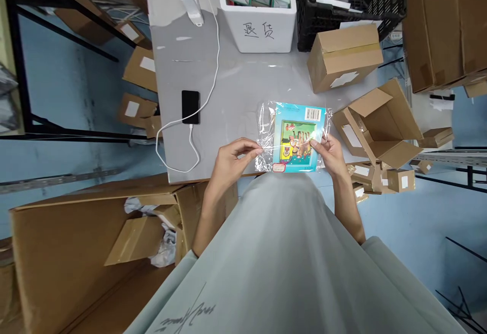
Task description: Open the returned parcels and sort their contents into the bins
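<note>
A flat blue picture package (299,138), with a barcode and a cartoon scene on its face, lies inside a clear plastic bag (267,123) near the table's front edge. My right hand (330,154) grips the bag's right side, its thumb on top of the printed face. At the left edge of the bag, my left hand (236,160) is closed in a pinch on the clear plastic. A thin pale line runs across the package between the two hands; whether it is a strip or a fold I cannot tell.
On the grey table (243,90) lie a black phone (190,106) and a white cable (217,44). A white bin (266,32), a black crate (304,24), a closed carton (348,57) and an opened carton (380,126) stand beyond. A large cardboard box (68,258) stands at lower left.
</note>
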### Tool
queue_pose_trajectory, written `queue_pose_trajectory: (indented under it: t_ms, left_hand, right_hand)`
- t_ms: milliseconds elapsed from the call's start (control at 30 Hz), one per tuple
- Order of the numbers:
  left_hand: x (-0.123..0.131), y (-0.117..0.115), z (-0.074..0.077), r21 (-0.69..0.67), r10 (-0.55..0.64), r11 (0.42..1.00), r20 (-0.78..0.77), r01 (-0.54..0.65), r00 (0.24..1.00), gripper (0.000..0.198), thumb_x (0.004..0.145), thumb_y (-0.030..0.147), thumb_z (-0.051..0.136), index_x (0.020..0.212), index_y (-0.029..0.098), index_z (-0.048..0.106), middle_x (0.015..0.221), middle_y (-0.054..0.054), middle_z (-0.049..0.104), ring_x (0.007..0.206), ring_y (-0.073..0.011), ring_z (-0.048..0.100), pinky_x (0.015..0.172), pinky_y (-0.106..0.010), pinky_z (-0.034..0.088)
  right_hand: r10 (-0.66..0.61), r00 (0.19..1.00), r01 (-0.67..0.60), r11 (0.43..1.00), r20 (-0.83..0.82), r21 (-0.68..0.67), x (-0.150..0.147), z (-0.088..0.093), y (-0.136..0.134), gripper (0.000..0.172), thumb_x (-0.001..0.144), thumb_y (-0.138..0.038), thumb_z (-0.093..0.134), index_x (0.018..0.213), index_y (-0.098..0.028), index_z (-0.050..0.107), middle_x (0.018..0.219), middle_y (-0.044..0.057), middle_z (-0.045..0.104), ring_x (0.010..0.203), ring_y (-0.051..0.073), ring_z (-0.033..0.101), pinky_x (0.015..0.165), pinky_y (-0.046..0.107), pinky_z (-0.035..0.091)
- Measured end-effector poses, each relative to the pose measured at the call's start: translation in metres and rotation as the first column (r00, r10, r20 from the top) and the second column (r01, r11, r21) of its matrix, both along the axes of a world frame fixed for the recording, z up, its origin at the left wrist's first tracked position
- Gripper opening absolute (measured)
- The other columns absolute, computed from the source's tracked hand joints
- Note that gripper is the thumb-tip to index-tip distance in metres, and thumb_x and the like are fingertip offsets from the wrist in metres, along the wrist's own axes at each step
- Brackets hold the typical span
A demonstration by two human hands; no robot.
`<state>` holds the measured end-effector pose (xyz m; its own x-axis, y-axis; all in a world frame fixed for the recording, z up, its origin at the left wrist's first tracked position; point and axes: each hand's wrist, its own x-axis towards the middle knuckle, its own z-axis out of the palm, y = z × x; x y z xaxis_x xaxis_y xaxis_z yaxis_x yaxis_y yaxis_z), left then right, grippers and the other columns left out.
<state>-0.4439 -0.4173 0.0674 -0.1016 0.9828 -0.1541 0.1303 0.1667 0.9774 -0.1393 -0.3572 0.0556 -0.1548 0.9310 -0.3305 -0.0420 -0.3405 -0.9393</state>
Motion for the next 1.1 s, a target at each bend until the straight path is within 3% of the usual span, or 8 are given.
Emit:
queue_pose_trajectory:
  t_ms: [100, 233, 400, 667, 800, 967, 1100]
  left_hand:
    - [-0.005, 0.001, 0.001, -0.086, -0.045, 0.995, 0.125, 0.056, 0.991, 0.052, 0.083, 0.067, 0.1, 0.102, 0.021, 0.084, 0.099, -0.01, 0.086, 0.093, -0.0245, 0.083, 0.09, -0.039, 0.07]
    - [-0.006, 0.0, 0.002, -0.111, -0.065, 0.99, 0.211, 0.09, 0.975, 0.058, 0.077, 0.06, 0.107, 0.112, 0.02, 0.084, 0.104, -0.01, 0.087, 0.083, -0.0207, 0.081, 0.079, -0.034, 0.07]
    - [0.001, 0.001, 0.001, -0.079, -0.01, 0.996, 0.249, 0.03, 0.969, 0.055, 0.083, 0.059, 0.103, 0.117, 0.021, 0.084, 0.083, -0.004, 0.08, 0.068, -0.0154, 0.072, 0.064, -0.029, 0.064]
    - [0.011, 0.003, 0.0, -0.11, 0.066, 0.993, 0.312, -0.033, 0.948, 0.067, 0.078, 0.053, 0.108, 0.13, 0.024, 0.078, 0.077, 0.003, 0.075, 0.064, -0.0134, 0.069, 0.066, -0.026, 0.061]
    - [0.013, 0.003, 0.002, -0.134, 0.042, 0.991, 0.34, 0.004, 0.94, 0.069, 0.073, 0.052, 0.111, 0.128, 0.023, 0.08, 0.081, 0.002, 0.076, 0.069, -0.0134, 0.07, 0.07, -0.027, 0.062]
    - [0.011, 0.003, 0.006, -0.168, -0.012, 0.982, 0.395, 0.084, 0.919, 0.062, 0.077, 0.059, 0.108, 0.119, 0.021, 0.085, 0.073, 0.001, 0.071, 0.065, -0.0144, 0.068, 0.066, -0.028, 0.06]
    - [0.015, 0.003, 0.003, -0.217, 0.049, 0.974, 0.451, 0.057, 0.891, 0.061, 0.075, 0.067, 0.107, 0.111, 0.022, 0.087, 0.07, 0.002, 0.068, 0.061, -0.0135, 0.063, 0.062, -0.028, 0.057]
  right_hand:
    - [0.0, 1.0, 0.0, 1.0, -0.002, -0.015, 0.001, -0.002, 0.001, 0.062, 0.077, -0.072, 0.102, 0.117, -0.031, 0.081, 0.13, 0.006, 0.088, 0.133, 0.034, 0.081, 0.119, 0.05, 0.067]
    - [-0.018, 1.0, 0.018, 1.0, 0.008, -0.001, 0.003, -0.005, 0.004, 0.063, 0.077, -0.075, 0.1, 0.118, -0.031, 0.081, 0.131, 0.007, 0.087, 0.137, 0.034, 0.08, 0.122, 0.051, 0.066]
    - [-0.027, 0.999, 0.027, 1.0, 0.025, 0.002, 0.005, -0.006, 0.006, 0.064, 0.077, -0.077, 0.099, 0.116, -0.031, 0.079, 0.13, 0.007, 0.087, 0.138, 0.034, 0.079, 0.122, 0.05, 0.066]
    - [0.009, 1.0, -0.01, 1.0, -0.019, -0.017, -0.002, -0.002, 0.009, 0.066, 0.08, -0.076, 0.099, 0.122, -0.03, 0.077, 0.128, 0.008, 0.088, 0.127, 0.033, 0.084, 0.111, 0.047, 0.071]
    - [0.026, 1.0, -0.027, 0.999, -0.011, -0.036, -0.001, -0.003, 0.009, 0.067, 0.079, -0.077, 0.099, 0.121, -0.03, 0.077, 0.128, 0.008, 0.088, 0.129, 0.034, 0.083, 0.114, 0.049, 0.069]
    - [0.022, 0.999, -0.026, 0.996, -0.04, -0.087, 0.004, -0.005, 0.01, 0.065, 0.074, -0.076, 0.103, 0.113, -0.031, 0.077, 0.124, 0.005, 0.089, 0.129, 0.033, 0.083, 0.118, 0.048, 0.068]
    - [0.027, 0.998, -0.032, 0.994, -0.053, -0.105, 0.001, -0.013, 0.011, 0.068, 0.073, -0.079, 0.101, 0.116, -0.031, 0.077, 0.127, 0.007, 0.088, 0.134, 0.034, 0.08, 0.119, 0.049, 0.067]
